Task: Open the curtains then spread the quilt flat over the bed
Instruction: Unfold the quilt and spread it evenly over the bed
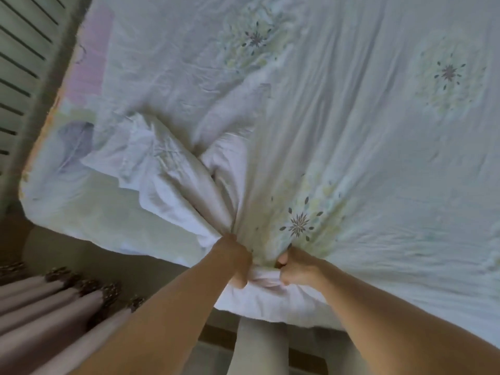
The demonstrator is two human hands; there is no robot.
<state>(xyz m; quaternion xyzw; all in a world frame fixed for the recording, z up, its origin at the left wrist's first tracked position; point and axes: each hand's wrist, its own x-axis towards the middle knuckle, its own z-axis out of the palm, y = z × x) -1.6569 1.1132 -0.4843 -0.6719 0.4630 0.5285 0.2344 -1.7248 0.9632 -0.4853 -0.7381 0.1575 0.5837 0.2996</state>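
The left grip (236, 262) has its fingers curled tight round a bunched fold of the white cotton quilt with grey-and-yellow flower prints (351, 131). The right grip (293, 267) sits just beside it, its fingers curled round the same gathered edge, with a short hump of fabric between the two. Both bare forearms reach in from the lower edge of the view.

From the two grips the quilt fans outward in long creases. It lies fairly smooth over the right and far parts of the bed. To the left it is rumpled into a heap, with its plain white underside turned up. Beyond that heap, the near left corner of the pastel-patterned bed sheet (89, 212) is uncovered.

Below the bed edge a leg in pale trousers (254, 353) shows. Pinkish pleated curtains with dark patterned trim (54, 307) hang lower left, and a slatted panel (19, 50) stands upper left.
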